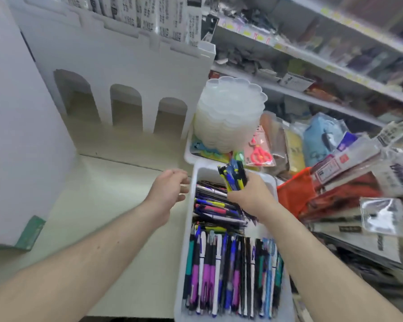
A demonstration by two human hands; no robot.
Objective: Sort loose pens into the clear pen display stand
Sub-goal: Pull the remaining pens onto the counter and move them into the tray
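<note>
1. Right of centre in the frame, the right hand (pixel 250 194) has a fistful of pens (pixel 234 175) (blue and black barrels with yellow bits), fingers wrapped round the lower ends so they stick up and lean a little left, over the far end of the white tray (pixel 180 287).
2. Left hand (pixel 169 190) sits just left of the tray's far corner, fingers loosely curled, holding nothing, pretty relaxed looking.
3. That tray runs from bottom centre up to the middle. Near end has pens lined up side by side (pixel 233 275), purple, white, teal, blue. Far end is a messy crosswise pile (pixel 215 205).
4. Upper left, a big white stand with three arched openings (pixel 126 66), printed boxes poking out the top.
5. Just beyond the tray, a stack of clear scalloped containers (pixel 230 112), with packaged pink scissors (pixel 261 155) beside it.
6. Right side is blurry shelving (pixel 335 73) full of packaged stuff, can't make out much.
</note>
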